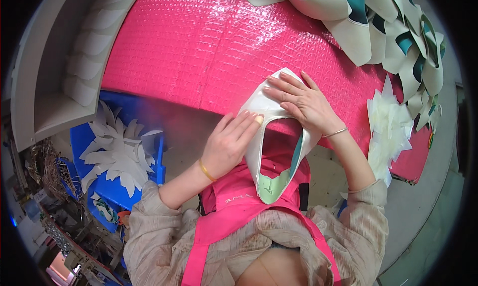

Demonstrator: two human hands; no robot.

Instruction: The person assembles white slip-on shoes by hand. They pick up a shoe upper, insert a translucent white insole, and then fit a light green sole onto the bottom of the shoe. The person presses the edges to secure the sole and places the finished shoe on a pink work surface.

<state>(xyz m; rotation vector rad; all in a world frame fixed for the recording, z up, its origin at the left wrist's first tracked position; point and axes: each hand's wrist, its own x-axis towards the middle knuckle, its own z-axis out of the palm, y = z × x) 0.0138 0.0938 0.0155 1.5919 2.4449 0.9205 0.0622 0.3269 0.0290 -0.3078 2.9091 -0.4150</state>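
Note:
A white pointed shoe upper (pixel 265 98) lies at the near edge of the pink-covered table, toe away from me. Its heel end, with pale green lining, extends over my pink apron, and teal lining shows inside the right side. My left hand (pixel 232 140) lies on the upper's left side by the opening, fingers stretched out and close together. Something yellowish covers one fingertip. Across the toe and right side rests my right hand (pixel 307 103), its fingers spread flat on the white surface. Each hand presses on the upper from above; its underside is hidden.
Several white uppers (pixel 343 37) are heaped at the far right, with thin white pieces (pixel 388 121) stacked below them. More white pieces (pixel 119 151) sit on a blue plastic stool or bin (pixel 107 186) at left. A grey shelf frame (pixel 35 97) borders the table's left end.

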